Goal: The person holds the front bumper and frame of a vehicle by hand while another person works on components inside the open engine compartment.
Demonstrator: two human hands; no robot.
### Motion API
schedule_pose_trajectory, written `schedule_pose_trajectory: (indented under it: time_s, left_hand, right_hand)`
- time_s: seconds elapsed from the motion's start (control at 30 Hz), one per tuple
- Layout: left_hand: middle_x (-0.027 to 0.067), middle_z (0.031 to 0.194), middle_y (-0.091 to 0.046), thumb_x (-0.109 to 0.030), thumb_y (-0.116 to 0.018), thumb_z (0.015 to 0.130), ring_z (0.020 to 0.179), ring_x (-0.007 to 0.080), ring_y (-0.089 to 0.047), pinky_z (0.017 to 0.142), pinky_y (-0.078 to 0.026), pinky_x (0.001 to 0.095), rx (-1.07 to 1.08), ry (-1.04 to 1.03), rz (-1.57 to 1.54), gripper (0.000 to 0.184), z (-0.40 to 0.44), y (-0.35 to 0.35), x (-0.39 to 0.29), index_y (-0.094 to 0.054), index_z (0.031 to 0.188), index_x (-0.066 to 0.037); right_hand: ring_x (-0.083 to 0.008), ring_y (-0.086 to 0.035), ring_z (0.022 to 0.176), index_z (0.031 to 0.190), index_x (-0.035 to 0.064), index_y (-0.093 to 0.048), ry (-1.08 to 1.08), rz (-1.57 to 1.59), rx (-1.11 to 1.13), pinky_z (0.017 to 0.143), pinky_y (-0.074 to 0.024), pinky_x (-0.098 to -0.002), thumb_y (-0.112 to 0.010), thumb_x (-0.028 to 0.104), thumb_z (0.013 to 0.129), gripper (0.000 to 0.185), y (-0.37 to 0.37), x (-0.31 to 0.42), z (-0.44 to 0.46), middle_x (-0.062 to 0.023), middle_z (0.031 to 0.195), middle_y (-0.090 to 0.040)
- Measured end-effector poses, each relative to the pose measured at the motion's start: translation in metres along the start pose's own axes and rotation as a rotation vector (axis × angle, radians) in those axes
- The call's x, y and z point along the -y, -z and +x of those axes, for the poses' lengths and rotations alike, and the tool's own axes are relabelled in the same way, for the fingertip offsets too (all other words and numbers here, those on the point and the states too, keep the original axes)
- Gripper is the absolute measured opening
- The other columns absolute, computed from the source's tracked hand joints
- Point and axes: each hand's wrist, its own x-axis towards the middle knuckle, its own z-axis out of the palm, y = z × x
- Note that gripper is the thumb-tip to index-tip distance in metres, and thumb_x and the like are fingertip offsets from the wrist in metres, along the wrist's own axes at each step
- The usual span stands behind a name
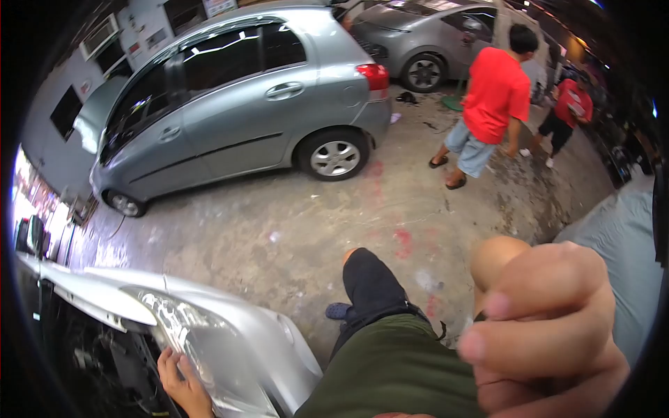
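Observation:
My left hand (184,380) rests at the inner edge of a clear headlight (198,324) on a silver-white car (230,296). Its fingers are stretched out and slightly apart, touching the headlight's edge beside the engine bay (83,362). Close to the camera on the right, my right hand (547,320) is raised with its fingers curled in. Whatever it may hold is hidden behind the fingers. Below me show my dark green shirt (390,369), dark shorts (373,285) and a blue clog (338,311).
A grey hatchback (237,104) stands across the concrete floor (293,233), with another grey car (446,42) behind it. Two people in red shirts, one nearer (496,87) and one farther (573,103), are at the right. A grey cover (613,230) lies right of me.

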Motion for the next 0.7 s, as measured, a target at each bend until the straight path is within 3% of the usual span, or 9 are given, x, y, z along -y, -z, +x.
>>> schedule_pose_trajectory:
  time_s: [0.2, 0.3, 0.37, 0.43, 0.47, 0.5, 0.53, 0.6, 0.7]
  left_hand:
    - [0.024, 0.13, -0.067, -0.015, -0.066, 0.099, 0.12, 0.0423, -0.064, 0.104, -0.047, 0.0486, 0.031, 0.075, 0.044, 0.02, 0.001, 0.005, -0.009, -0.07, 0.104, 0.004]
    - [0.0231, 0.13, -0.067, -0.015, -0.066, 0.099, 0.12, 0.041, -0.064, 0.104, -0.046, 0.0485, 0.028, 0.057, 0.053, 0.018, 0.0, 0.003, -0.003, -0.071, 0.103, 0.002]
    - [0.0218, 0.129, -0.068, -0.014, -0.069, 0.097, 0.12, 0.0401, -0.064, 0.103, -0.046, 0.0483, 0.017, 0.046, 0.035, 0.017, 0.001, -0.001, 0.002, -0.071, 0.103, 0.001]
    - [0.02, 0.129, -0.068, -0.014, -0.072, 0.094, 0.119, 0.0391, -0.065, 0.103, -0.047, 0.0482, -0.003, 0.06, 0.029, 0.016, -0.005, -0.002, 0.003, -0.073, 0.102, 0.0]
    - [0.019, 0.129, -0.069, -0.015, -0.074, 0.092, 0.118, 0.0386, -0.065, 0.103, -0.047, 0.0482, -0.025, 0.083, 0.043, 0.017, -0.004, -0.002, 0.002, -0.073, 0.101, -0.001]
    - [0.0176, 0.129, -0.07, -0.017, -0.078, 0.089, 0.118, 0.0381, -0.065, 0.102, -0.048, 0.0487, -0.039, 0.058, 0.084, 0.02, -0.004, -0.001, 0.004, -0.074, 0.1, -0.001]
    - [0.0172, 0.126, -0.07, -0.02, -0.081, 0.088, 0.117, 0.0378, -0.066, 0.1, -0.048, 0.0488, -0.024, 0.025, 0.131, 0.023, -0.001, 0.002, -0.002, -0.075, 0.099, -0.001]
    - [0.0187, 0.127, -0.069, -0.021, -0.079, 0.091, 0.118, 0.0396, -0.066, 0.102, -0.047, 0.0464, 0.013, 0.046, 0.167, 0.022, 0.003, 0.008, -0.017, -0.076, 0.103, -0.003]
    - [0.0172, 0.126, -0.068, -0.032, -0.078, 0.095, 0.117, 0.0369, -0.064, 0.098, -0.046, 0.0476, 0.0, 0.016, 0.125, 0.029, 0.006, 0.006, -0.006, -0.077, 0.105, -0.005]
  right_hand:
    - [-0.0273, -0.072, 0.084, 0.129, 0.0052, -0.069, -0.085, 0.108, -0.055, 0.072, -0.057, -0.0357, -0.071, 0.008, 0.097, 0.032, -0.028, -0.037, -0.017, -0.0141, 0.101, -0.073]
    - [-0.0273, -0.072, 0.085, 0.132, 0.0052, -0.068, -0.46, 0.189, 0.056, 0.073, -0.0575, -0.0357, -0.07, 0.008, 0.099, 0.034, -0.082, -0.106, -0.082, -0.0143, 0.102, -0.073]
    - [-0.0231, -0.07, 0.097, 0.136, 0.0034, -0.066, -0.89, 0.181, 0.361, 0.084, -0.057, -0.0364, -0.067, 0.012, 0.102, 0.035, -0.126, -0.154, -0.185, -0.014, 0.114, -0.072]
    - [-0.0426, -0.065, 0.12, 0.146, 0.0046, -0.058, -0.958, -0.068, 0.8, 0.103, -0.0542, -0.0483, -0.068, 0.015, 0.1, 0.048, -0.157, -0.191, -0.338, -0.0242, 0.134, -0.065]
    - [-0.0443, -0.061, 0.129, 0.15, 0.0052, -0.054, -0.929, -0.101, 1.007, 0.109, -0.0512, -0.0513, -0.068, 0.016, 0.099, 0.054, -0.158, -0.191, -0.397, -0.0248, 0.144, -0.059]
    - [-0.0445, -0.06, 0.131, 0.152, 0.0065, -0.053, -0.869, -0.084, 1.011, 0.111, -0.0506, -0.0506, -0.068, 0.013, 0.098, 0.057, -0.162, -0.187, -0.451, -0.0253, 0.148, -0.056]
    - [-0.0442, -0.058, 0.134, 0.152, 0.0075, -0.055, -1.05, 0.086, 1.067, 0.113, -0.0497, -0.0504, -0.069, 0.01, 0.096, 0.057, -0.162, -0.178, -0.477, -0.024, 0.148, -0.058]
    - [-0.0439, -0.058, 0.135, 0.144, 0.0076, -0.063, -1.108, -0.07, 0.807, 0.114, -0.0492, -0.0491, -0.067, 0.007, 0.095, 0.049, -0.166, -0.144, -0.527, -0.0247, 0.144, -0.062]
    - [-0.0437, -0.066, 0.111, 0.12, 0.0016, -0.071, -1.167, -0.084, 0.679, 0.098, -0.0541, -0.0484, -0.061, -0.002, 0.095, 0.028, -0.169, -0.134, -0.526, -0.0226, 0.115, -0.069]
